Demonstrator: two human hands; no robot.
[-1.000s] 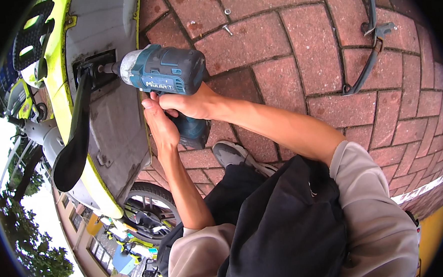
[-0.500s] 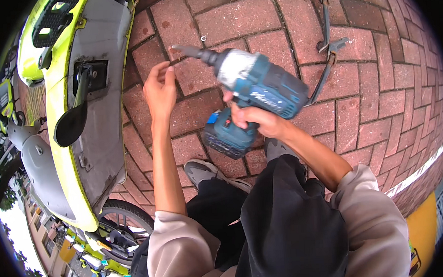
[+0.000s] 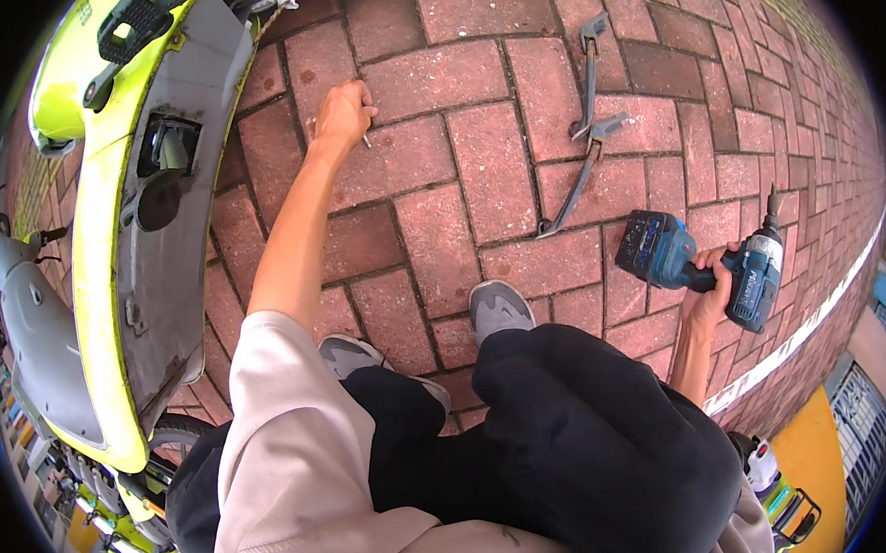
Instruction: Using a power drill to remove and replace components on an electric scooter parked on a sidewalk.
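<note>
The left hand (image 3: 342, 112) reaches to the brick paving (image 3: 478, 175) just right of the yellow scooter (image 3: 101, 244), fingers pinched on what looks like a small screw (image 3: 366, 138). Far right of the scooter, the right hand (image 3: 709, 288) grips the blue impact driver (image 3: 708, 263).

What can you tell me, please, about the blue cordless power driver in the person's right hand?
The blue and black cordless power driver looks like hard plastic, with a dark battery block at one end and a short dark nose pointing up. The right hand grips its handle, holding it above the red brick paving, far right of the yellow scooter.
</note>
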